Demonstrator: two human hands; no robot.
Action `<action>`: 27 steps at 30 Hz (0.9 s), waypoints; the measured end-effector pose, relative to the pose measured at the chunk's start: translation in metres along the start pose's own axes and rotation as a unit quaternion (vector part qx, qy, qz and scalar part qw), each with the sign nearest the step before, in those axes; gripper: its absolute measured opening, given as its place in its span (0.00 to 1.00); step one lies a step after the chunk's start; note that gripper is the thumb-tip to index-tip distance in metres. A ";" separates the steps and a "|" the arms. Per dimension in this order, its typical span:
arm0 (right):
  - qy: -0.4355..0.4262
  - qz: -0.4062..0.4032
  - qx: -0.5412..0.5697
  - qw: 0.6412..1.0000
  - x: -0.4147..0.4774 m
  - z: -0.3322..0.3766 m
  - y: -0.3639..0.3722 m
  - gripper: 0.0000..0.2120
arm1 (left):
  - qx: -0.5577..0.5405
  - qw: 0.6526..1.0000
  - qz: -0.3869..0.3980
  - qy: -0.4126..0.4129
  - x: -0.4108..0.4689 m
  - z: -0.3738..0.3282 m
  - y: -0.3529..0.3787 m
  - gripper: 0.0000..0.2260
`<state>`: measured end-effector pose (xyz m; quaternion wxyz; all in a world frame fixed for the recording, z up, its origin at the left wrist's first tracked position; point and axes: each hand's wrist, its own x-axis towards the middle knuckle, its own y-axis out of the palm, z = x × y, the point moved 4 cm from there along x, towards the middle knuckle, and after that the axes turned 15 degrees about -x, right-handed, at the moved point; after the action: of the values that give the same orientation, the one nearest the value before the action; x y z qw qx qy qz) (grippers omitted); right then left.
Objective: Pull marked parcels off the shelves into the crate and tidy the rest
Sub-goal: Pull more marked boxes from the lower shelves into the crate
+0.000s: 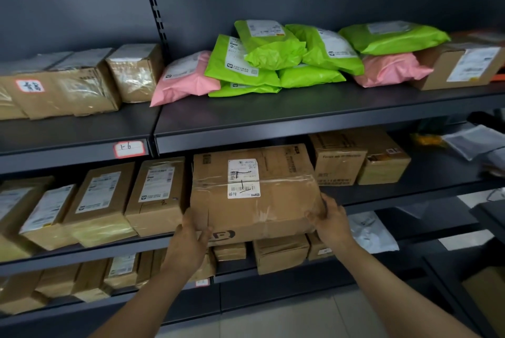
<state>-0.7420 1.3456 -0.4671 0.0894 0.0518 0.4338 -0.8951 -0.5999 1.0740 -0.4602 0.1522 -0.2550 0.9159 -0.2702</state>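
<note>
A large brown cardboard parcel (254, 204) with a white shipping label and pen marks juts over the front edge of the middle shelf (410, 190). My left hand (194, 234) grips its lower left corner, fingers curled under the front face. My right hand (329, 221) grips its lower right corner, thumb on the front. No crate is in view.
Taped brown boxes (155, 195) stand in a row to the parcel's left, two more boxes (358, 158) to its right. The upper shelf holds green mailers (273, 56), pink mailers (185, 78) and boxes. Small boxes (278, 255) fill the lower shelf. A white mailer (371, 234) lies at right.
</note>
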 end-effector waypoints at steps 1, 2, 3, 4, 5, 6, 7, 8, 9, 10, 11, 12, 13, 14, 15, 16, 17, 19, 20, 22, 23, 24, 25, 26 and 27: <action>-0.001 0.006 -0.005 1.000 0.000 0.001 0.000 0.32 | 0.002 1.000 0.003 0.000 0.000 0.000 0.001 0.30; -0.001 0.012 -0.005 1.000 0.000 0.003 0.000 0.33 | 0.000 1.000 0.007 0.003 0.000 0.001 0.002 0.31; 0.000 0.016 -0.003 1.000 0.000 0.004 0.000 0.34 | 0.003 1.000 0.013 0.008 0.000 0.001 0.002 0.31; 0.000 0.018 -0.001 1.000 0.001 0.006 0.000 0.35 | 0.013 1.000 0.020 0.019 0.001 0.000 0.003 0.30; 0.001 0.019 -0.001 1.000 0.003 0.009 0.000 0.35 | 0.027 0.999 0.021 0.035 0.001 -0.003 0.003 0.27; 0.001 0.020 -0.003 1.000 0.004 0.012 -0.001 0.34 | 0.045 0.998 0.014 0.050 0.003 -0.005 0.003 0.24; -0.002 0.019 -0.007 1.000 0.007 0.015 -0.002 0.34 | 0.078 0.995 -0.001 0.062 0.006 -0.009 0.003 0.21; -0.005 0.017 -0.010 1.000 0.010 0.018 -0.003 0.33 | 0.129 0.989 -0.015 0.071 0.007 -0.013 0.003 0.20; -0.005 0.015 -0.012 1.000 0.014 0.021 -0.004 0.32 | 0.185 0.979 -0.026 0.078 0.009 -0.018 0.003 0.21; -0.002 0.014 -0.015 1.000 0.018 0.024 -0.006 0.32 | 0.223 0.970 -0.038 0.084 0.011 -0.023 0.004 0.21; 0.004 0.012 -0.017 1.000 0.022 0.026 -0.006 0.32 | 0.245 0.963 -0.047 0.098 0.013 -0.028 0.004 0.21; 0.008 0.010 -0.020 1.000 0.027 0.028 -0.006 0.32 | 0.262 0.955 -0.051 0.131 0.017 -0.032 0.006 0.22; 0.016 0.011 -0.016 1.000 0.030 0.029 -0.004 0.32 | 0.274 0.945 -0.045 0.170 0.018 -0.035 0.010 0.24; 0.024 0.011 -0.007 1.000 0.033 0.030 -0.001 0.32 | 0.281 0.937 -0.029 0.206 0.021 -0.035 0.018 0.28; 0.029 0.009 0.002 1.000 0.037 0.029 0.001 0.31 | 0.292 0.926 -0.015 0.237 0.023 -0.038 0.027 0.32; 0.033 0.006 0.011 0.999 0.041 0.029 0.003 0.29 | 0.302 0.918 -0.009 0.258 0.024 -0.042 0.036 0.35; 0.035 0.002 0.020 0.999 0.045 0.029 0.006 0.28 | 0.309 0.913 0.001 0.267 0.025 -0.048 0.046 0.37; 0.036 0.009 0.038 0.999 0.056 0.028 0.012 0.26 | 0.303 0.906 0.014 0.295 0.028 -0.060 0.066 0.37; 0.036 0.015 0.048 0.998 0.060 0.028 0.014 0.26 | 0.300 0.903 0.012 0.308 0.031 -0.064 0.075 0.36; 0.036 0.026 0.070 0.997 0.067 0.029 0.016 0.28 | 0.301 0.902 0.005 0.309 0.038 -0.072 0.087 0.38; 0.033 0.030 0.076 0.996 0.071 0.029 0.016 0.28 | 0.303 0.902 0.000 0.306 0.042 -0.075 0.090 0.39; 0.026 0.034 0.079 0.996 0.074 0.028 0.016 0.27 | 0.298 0.905 -0.004 0.303 0.046 -0.076 0.092 0.41; 0.018 0.040 0.082 0.996 0.077 0.028 0.017 0.27 | 0.289 0.908 -0.009 0.303 0.050 -0.076 0.092 0.40; 0.011 0.054 0.085 0.995 0.080 0.026 0.018 0.28 | 0.277 0.911 -0.013 0.304 0.053 -0.077 0.091 0.39; 0.001 0.066 0.089 0.994 0.083 0.025 0.018 0.30 | 0.265 0.914 -0.020 0.307 0.057 -0.077 0.090 0.38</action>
<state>-0.8199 1.3053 -0.4799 0.1435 0.0888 0.3485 -0.9220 -0.7137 1.1402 -0.4572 -0.0799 -0.1284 0.8067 -0.5712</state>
